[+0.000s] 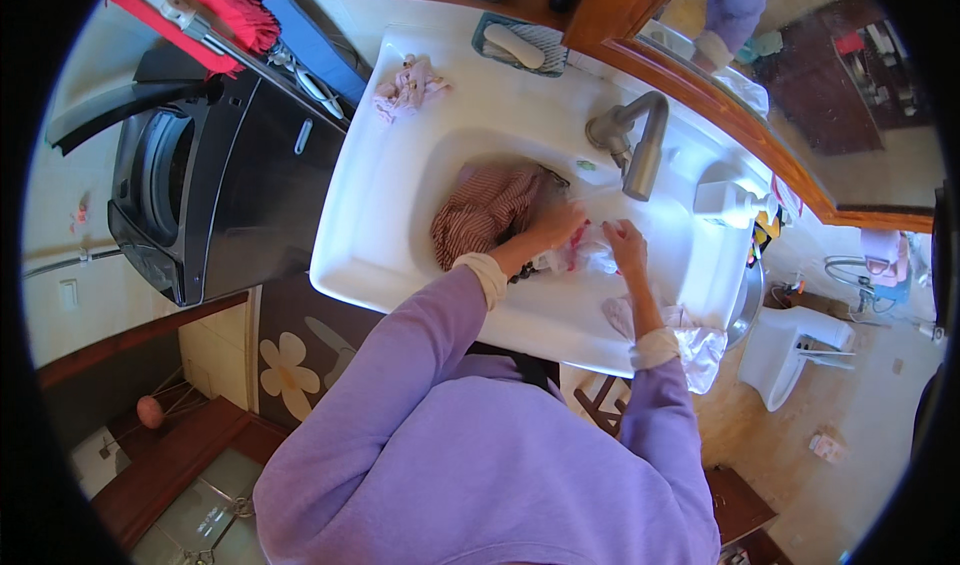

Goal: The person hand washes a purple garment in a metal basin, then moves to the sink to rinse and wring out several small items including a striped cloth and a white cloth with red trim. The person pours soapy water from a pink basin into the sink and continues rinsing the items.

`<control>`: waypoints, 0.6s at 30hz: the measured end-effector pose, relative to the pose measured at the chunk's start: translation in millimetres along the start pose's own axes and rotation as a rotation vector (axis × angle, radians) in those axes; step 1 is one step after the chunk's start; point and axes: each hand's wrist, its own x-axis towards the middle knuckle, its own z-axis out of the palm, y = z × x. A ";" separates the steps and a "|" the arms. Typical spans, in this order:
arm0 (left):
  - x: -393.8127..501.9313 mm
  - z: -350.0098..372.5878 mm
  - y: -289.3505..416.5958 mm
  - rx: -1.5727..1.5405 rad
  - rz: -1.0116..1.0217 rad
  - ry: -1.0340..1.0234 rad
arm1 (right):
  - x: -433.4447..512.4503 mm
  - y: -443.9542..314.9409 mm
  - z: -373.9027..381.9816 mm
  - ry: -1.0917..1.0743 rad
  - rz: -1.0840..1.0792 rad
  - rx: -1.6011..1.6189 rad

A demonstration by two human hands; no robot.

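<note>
A crumpled, see-through plastic bag with red markings (592, 253) lies in the white washbasin (352, 212), between my two hands. My left hand (553, 227), slightly blurred, grips the bag's left side. On its right side, my right hand (628, 246) pinches the plastic between thumb and fingers. Just left of my left hand, a brown striped cloth (484, 212) is bunched in the bowl, with part of it hidden behind that hand. A grey metal faucet (641, 148) stands beyond my hands.
A pink patterned cloth (409, 88) rests on the basin's far left corner. Shiny pale fabric (701, 347) hangs over the front right rim. A white pump bottle (724, 203) and a soap dish (553, 47) stand along the back. A dark washing machine (255, 190) is at left.
</note>
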 end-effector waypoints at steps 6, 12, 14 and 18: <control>17.9 20.9 -23.2 -1.259 -0.155 -0.200 | -42.4 -62.9 -81.0 -0.158 0.017 0.993; -51.7 -25.2 34.3 -1.596 -0.270 -0.358 | -61.5 -91.1 -102.2 0.090 -0.075 1.240; -70.2 -33.8 50.2 -1.768 -0.294 -0.309 | -72.0 -80.5 -66.3 0.371 -0.231 0.823; -76.8 -26.1 49.0 -1.914 -0.296 -0.114 | -100.3 -86.5 -10.3 0.120 -0.167 0.775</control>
